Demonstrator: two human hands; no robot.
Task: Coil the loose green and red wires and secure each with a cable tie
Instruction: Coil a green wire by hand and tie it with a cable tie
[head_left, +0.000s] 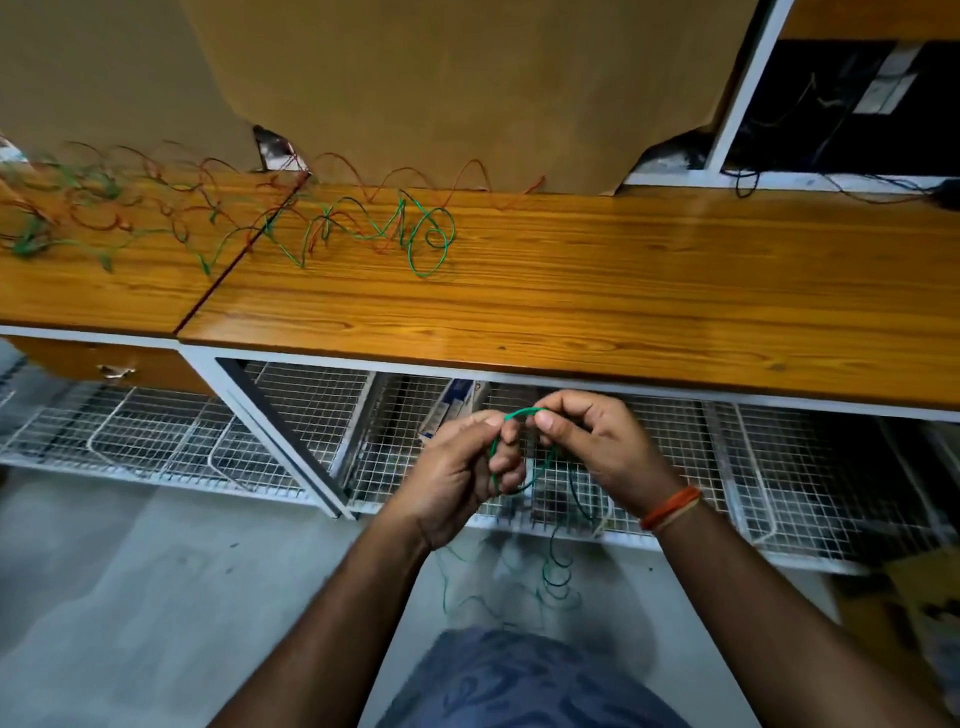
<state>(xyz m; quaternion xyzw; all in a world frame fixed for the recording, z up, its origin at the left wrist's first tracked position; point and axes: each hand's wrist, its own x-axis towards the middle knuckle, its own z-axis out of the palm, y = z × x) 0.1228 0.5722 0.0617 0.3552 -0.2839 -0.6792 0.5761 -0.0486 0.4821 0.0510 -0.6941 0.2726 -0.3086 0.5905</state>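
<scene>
A green wire (521, 412) arches between my two hands, held in front of and below the wooden table's edge. My left hand (462, 475) pinches one side of it with curled fingers, and a small loop hangs beside that hand. My right hand (592, 447) pinches the other side between thumb and forefinger. The wire's loose tail (556, 571) dangles in curls toward the floor. More loose green wire (415, 231) and red wire (395, 179) lie tangled along the back left of the wooden table (597, 291). I see no cable tie.
A brown board (467, 78) leans against the wall behind the table. White wire-mesh shelves (311, 405) run under the tabletop. A drawer (104, 364) sits at the left. Dark cables and equipment (841, 104) fill the back right. The grey floor (156, 571) lies below.
</scene>
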